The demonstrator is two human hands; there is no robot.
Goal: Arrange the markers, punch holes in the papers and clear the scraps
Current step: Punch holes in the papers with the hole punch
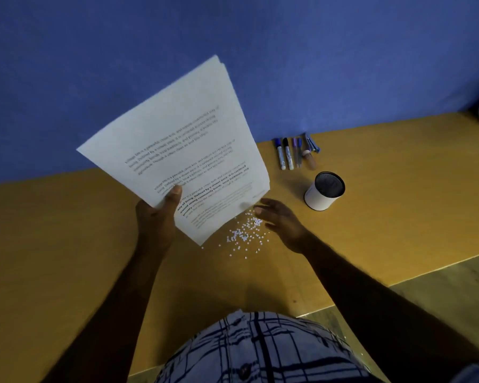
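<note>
Blue wall (pixel 343 51) backed the yellow-brown desk (pixel 67 244), where the left hand (pixel 156 217) pinched the papers (pixel 177 139) tilted up at frame centre, while the nearer right hand (pixel 280 219), fingers spread and empty, lay just right of the scraps (pixel 245 230), markers (pixel 291 153) and cup (pixel 322 193) beyond.

A yellow-brown table (pixel 67 244) against a blue wall (pixel 122 51) — a checked shirt (pixel 255 346) at the bottom edge.

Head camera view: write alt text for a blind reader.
A left hand lifts printed white paper sheets above a yellow wooden desk; the open right hand rests beside scattered white punch scraps. Markers and a white cup sit beyond.
</note>
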